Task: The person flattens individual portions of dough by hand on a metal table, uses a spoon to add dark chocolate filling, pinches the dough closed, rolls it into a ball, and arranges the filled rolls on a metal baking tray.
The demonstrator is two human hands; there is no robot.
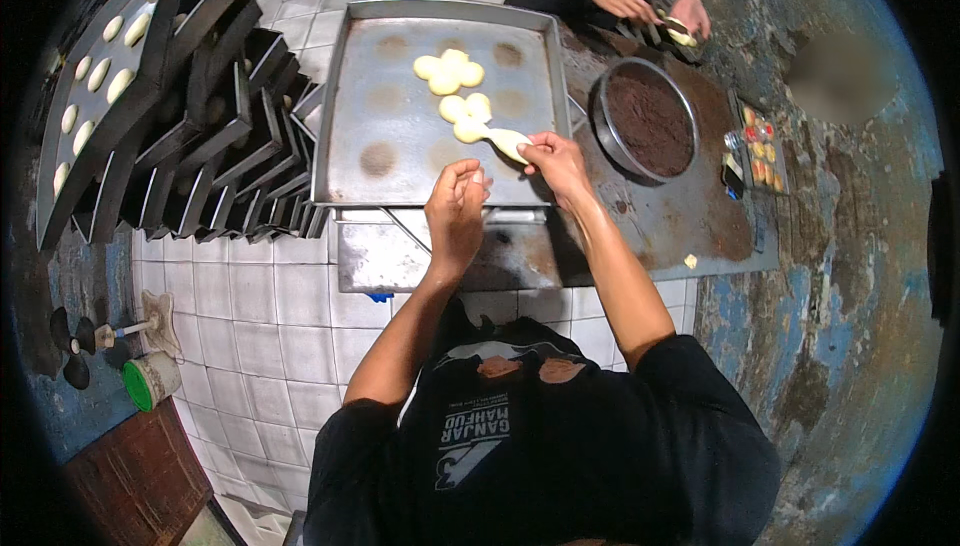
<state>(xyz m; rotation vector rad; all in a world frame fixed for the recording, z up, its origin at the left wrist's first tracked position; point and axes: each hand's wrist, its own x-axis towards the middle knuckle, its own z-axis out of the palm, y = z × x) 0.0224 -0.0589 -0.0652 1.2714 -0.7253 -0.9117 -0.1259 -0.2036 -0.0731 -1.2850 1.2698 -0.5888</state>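
Observation:
A large metal baking tray lies before me. On it sits a far cluster of rounded pale yellow dough lumps, with a smaller dough cluster nearer me. My right hand pinches the thick end of a tapered dough piece over the tray. That piece's thin end meets the nearer cluster; whether they are joined I cannot tell. My left hand hovers by the tray's front edge, its fingers loosely curled and a little apart, with nothing visible in them.
Right of the tray stands a round metal pan of dark brown crumbly filling. Beyond it, another person's hands hold some dough. Stacked metal trays, the top one bearing oval dough pieces, rise at left. A small box of colourful items lies far right.

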